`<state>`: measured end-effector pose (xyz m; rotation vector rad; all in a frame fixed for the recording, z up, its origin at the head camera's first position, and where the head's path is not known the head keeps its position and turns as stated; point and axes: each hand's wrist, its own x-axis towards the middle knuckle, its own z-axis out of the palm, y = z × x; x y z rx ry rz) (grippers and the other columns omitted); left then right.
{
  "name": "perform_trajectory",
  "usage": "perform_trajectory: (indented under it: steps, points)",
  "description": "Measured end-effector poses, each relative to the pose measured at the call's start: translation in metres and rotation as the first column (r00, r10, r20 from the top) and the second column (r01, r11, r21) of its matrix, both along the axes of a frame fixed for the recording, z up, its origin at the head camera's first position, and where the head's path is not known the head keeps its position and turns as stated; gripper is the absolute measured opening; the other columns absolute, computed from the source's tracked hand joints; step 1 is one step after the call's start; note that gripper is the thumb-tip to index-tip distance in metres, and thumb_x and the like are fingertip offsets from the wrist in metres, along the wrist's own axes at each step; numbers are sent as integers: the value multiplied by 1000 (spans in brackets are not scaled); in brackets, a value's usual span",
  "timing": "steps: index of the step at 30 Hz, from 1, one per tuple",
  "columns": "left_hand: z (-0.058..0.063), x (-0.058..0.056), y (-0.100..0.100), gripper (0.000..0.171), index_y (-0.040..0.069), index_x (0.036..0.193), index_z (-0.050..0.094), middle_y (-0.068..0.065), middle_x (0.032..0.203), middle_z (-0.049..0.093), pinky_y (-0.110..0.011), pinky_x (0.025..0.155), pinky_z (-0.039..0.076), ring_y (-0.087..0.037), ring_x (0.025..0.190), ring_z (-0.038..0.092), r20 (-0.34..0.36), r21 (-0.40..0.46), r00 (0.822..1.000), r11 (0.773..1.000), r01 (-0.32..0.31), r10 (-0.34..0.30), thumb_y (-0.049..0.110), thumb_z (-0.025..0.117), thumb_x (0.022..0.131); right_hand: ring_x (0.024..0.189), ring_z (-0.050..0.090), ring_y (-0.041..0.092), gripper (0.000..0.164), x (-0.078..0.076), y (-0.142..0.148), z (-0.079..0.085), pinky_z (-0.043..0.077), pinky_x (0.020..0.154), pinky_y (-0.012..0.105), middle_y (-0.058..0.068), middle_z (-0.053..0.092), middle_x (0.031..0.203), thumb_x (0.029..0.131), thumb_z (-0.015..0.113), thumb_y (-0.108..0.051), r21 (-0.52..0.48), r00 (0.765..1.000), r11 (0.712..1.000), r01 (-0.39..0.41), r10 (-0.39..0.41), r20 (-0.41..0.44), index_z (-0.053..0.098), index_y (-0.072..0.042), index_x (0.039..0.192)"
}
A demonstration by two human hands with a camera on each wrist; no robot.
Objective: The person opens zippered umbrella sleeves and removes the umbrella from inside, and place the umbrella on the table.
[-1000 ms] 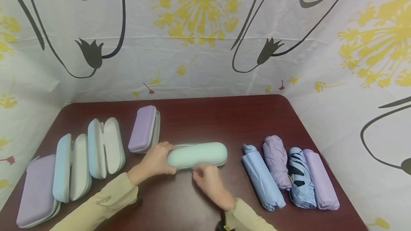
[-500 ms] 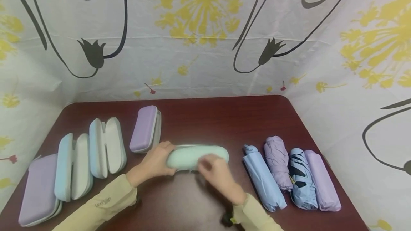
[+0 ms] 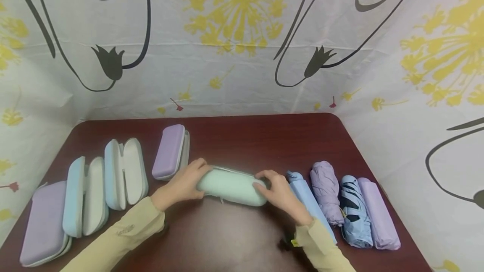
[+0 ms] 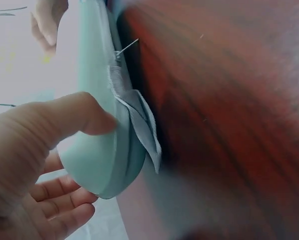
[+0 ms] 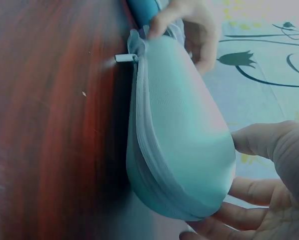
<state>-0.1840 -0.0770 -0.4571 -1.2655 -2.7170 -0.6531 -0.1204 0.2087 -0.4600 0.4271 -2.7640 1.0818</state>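
A mint green zippered case [image 3: 233, 186] lies crosswise near the table's middle, its right end angled toward me. My left hand [image 3: 186, 181] holds its left end, thumb at the near side and fingers at the far side. At its right end, my right hand [image 3: 281, 193] grips between thumb and fingers. A metal zipper pull [image 5: 124, 58] sticks out from the seam in the right wrist view. Near my left thumb, a loose grey fabric tab [image 4: 142, 122] hangs off the case's edge in the left wrist view. What is inside the case cannot be seen.
Two light blue cases [image 3: 73, 196] stand spread at left, beside a lilac case [image 3: 45, 221]. Another lilac case [image 3: 169, 150] lies behind my left hand. On the right are several folded umbrellas, including a lilac one [image 3: 378, 213] and a blue one [image 3: 302, 188], partly behind my right forearm.
My right hand has left the case's near edge by the zipper and moved right to grip its right end. The case has turned, its right end swinging toward me. My left hand keeps its hold.
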Motion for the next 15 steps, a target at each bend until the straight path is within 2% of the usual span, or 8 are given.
perform_trajectory:
  steps: [4,9,15]
  points:
    - [2,-11,10,65,3,113,60,-6,101,54,-38,77,49,-23,93,53,-13,-47,1000,999,5,-5,8,82,52,81,59,15,27,10,-1,0,49,70,29,5,66,96,81,71,-15,-25,1000,999,-21,20,-11,64,-4,104]
    - [5,-24,22,63,7,113,60,-5,104,53,-36,70,51,-24,94,53,-40,-84,999,996,22,-25,1,80,53,83,61,19,33,23,-8,-3,50,71,31,9,65,97,79,72,-12,-40,1000,999,-26,25,-14,62,1,107]
    - [5,-41,33,62,14,115,60,-4,104,51,-32,68,51,-20,94,52,-65,-99,992,990,103,-110,-5,76,58,81,60,22,35,38,-24,-4,49,70,30,8,63,91,73,75,-10,-55,998,996,64,-65,-6,62,2,104]
